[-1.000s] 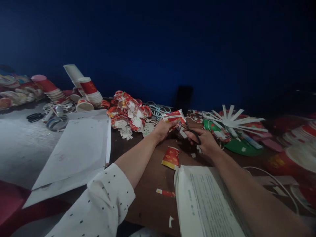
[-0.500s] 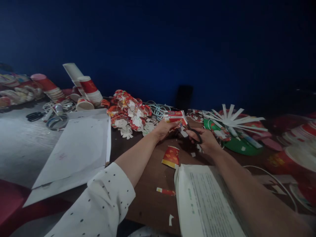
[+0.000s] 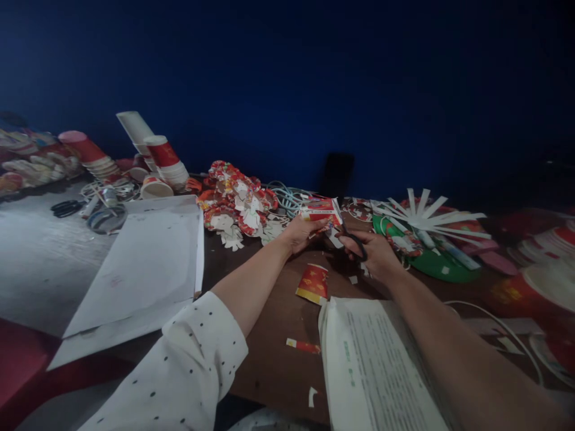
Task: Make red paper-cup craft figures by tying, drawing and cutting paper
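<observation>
My left hand (image 3: 302, 233) is closed on a red and white printed paper piece (image 3: 320, 211), which looks cut from a paper cup. In my right hand (image 3: 372, 251) are black-handled scissors (image 3: 358, 245), their blades at the right edge of that piece. A small white flap hangs below the blades. Nearer to me on the brown table (image 3: 274, 365) lies a red cup piece with a gold band (image 3: 313, 284), with a thin red strip (image 3: 303, 346) below it.
Red and white cut-outs (image 3: 238, 197) are heaped behind my left hand. Stacked paper cups (image 3: 166, 161) and a white board (image 3: 144, 257) are at left. A thick book (image 3: 381, 365) lies under my right forearm. A green disc (image 3: 442, 266) with a white fringed cup piece (image 3: 424, 215) is at right.
The view has shifted slightly, so everything sits a little further right. My hands, the paper piece and the scissors keep nearly the same position relative to each other.
</observation>
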